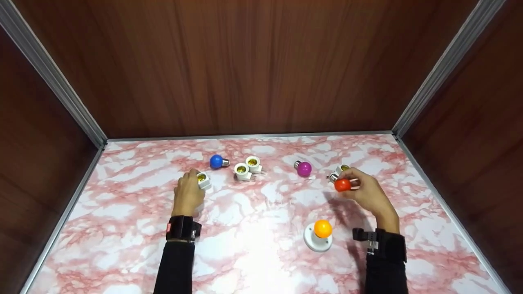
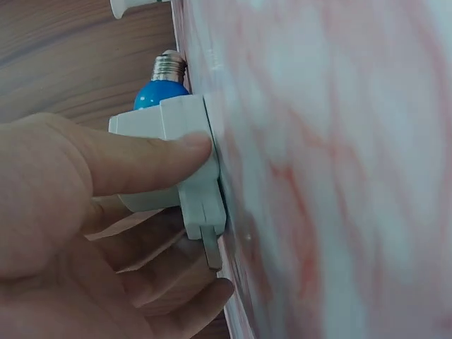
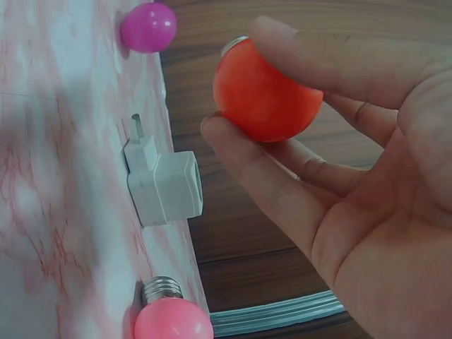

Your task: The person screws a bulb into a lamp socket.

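one red bulb [image 1: 342,185], right of centre in the head frame, held above the table [image 1: 135,228] in my right hand [image 1: 369,196]; thumb and fingers grip the globe, metal base uncovered. i judge it light and stiff, the shell smooth enough to slip and perhaps brittle; best hold is round the widest part, with modest pressure. long axis: slanting, base toward the upper left, globe toward the lower right.

one white socket adapter [image 1: 205,183], left of centre, pinched between thumb and fingers of my left hand [image 1: 189,196]. likely light, rigid plastic; i'd hold the sides of the body, clear of the visible prong [image 2: 210,247]. its mouth faces up, away from the table; the prong points toward the bottom of the left wrist view.

lower left of the right wrist view: second adapter [image 3: 162,189], with pink bulb [image 3: 173,322] below it.
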